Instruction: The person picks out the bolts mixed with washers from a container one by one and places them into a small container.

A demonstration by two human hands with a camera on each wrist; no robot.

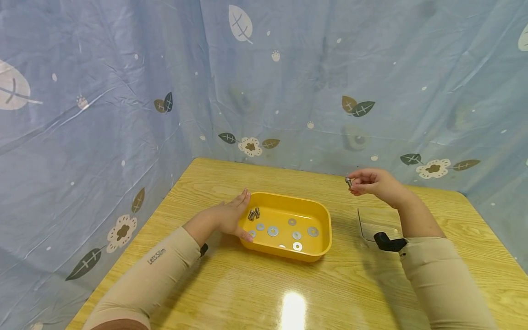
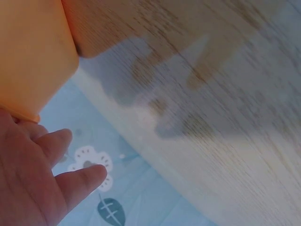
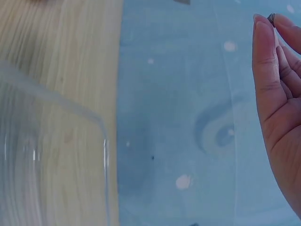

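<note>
Raised over the table at the right, my right hand (image 1: pixel 377 184) pinches a small metal bolt (image 1: pixel 349 182) between thumb and fingertips. In the right wrist view only a dark end of the bolt (image 3: pixel 271 19) shows between the fingertips. At the left end of a yellow tray (image 1: pixel 284 255), my left hand (image 1: pixel 228 217) holds the rim, thumb over its front left part and fingers along the outside. Two fingers (image 2: pixel 82 184) stretch free of the tray in the left wrist view. Inside lie flat washers (image 1: pixel 272 231) and, at the left, two bolts (image 1: pixel 251 215).
A clear plastic container (image 1: pixel 360 224) stands on the table under the right forearm, partly hidden by it. Blue patterned cloth (image 1: pixel 297 114) hangs behind and along the left of the wooden table (image 1: pixel 231 293). Dark wrist mounts (image 1: pixel 389 243) sit under the sleeves.
</note>
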